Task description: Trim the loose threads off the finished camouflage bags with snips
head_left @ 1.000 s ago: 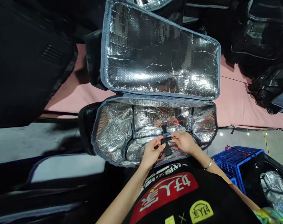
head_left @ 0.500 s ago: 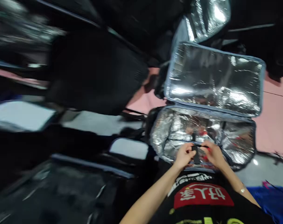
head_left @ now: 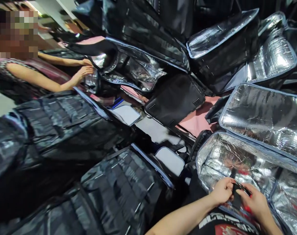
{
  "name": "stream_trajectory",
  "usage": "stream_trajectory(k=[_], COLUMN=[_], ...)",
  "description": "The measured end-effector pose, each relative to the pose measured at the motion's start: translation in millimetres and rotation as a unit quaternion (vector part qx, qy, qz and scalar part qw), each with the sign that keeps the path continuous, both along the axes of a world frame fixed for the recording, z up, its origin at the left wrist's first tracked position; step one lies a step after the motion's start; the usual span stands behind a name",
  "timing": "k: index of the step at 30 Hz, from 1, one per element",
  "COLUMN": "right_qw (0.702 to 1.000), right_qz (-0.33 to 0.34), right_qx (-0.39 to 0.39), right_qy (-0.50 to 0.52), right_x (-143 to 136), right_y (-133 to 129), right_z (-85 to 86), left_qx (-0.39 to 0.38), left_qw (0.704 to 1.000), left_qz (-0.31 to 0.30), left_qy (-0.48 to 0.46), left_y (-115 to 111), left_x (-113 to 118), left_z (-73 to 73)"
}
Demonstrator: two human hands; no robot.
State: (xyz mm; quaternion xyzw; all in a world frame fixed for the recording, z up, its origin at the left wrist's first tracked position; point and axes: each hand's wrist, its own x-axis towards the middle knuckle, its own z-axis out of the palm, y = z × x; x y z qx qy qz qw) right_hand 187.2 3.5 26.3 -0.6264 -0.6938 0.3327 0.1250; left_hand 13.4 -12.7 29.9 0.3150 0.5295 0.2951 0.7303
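Observation:
In front of me an insulated bag (head_left: 213,160) lies open, its silver foil lining showing and its foil-lined lid (head_left: 263,114) folded back. Over its near edge my left hand (head_left: 222,191) is closed, fingers pinching a black strap (head_left: 236,199). My right hand (head_left: 257,200) is closed on the same strap, close beside the left. A small dark piece shows between the two sets of fingertips, too small to name. Inside the bag, a strip of dark webbing (head_left: 233,172) runs up the lining beyond my hands.
Dark camouflage-patterned bags (head_left: 121,182) lie to my left. A black bag (head_left: 176,96) and open foil-lined bags (head_left: 273,55) crowd the far side, over pink sheeting (head_left: 195,120). At far left a co-worker's hands (head_left: 86,70) touch another foil-lined bag.
The view has swung left, so my bag and hands appear lower and further right, and a co-worker has come into sight. Both hands remain on the strap.

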Motion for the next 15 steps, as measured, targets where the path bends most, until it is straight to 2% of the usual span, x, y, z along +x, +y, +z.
stream_trajectory(k=[7,15], right_qw=[0.995,0.980], right_qz=[-0.037,-0.089], right_qx=[-0.082,-0.113], right_qy=[0.040,0.137], right_x=[-2,-6], right_y=[0,-8], right_z=[0.3,-4.3], left_qx=[0.041,0.079], left_qw=[0.999,0.996], left_qz=[-0.013,-0.040], left_qy=[0.006,0.012], left_y=[-4,-4], left_x=[1,2], left_z=[-7.2,-15.7])
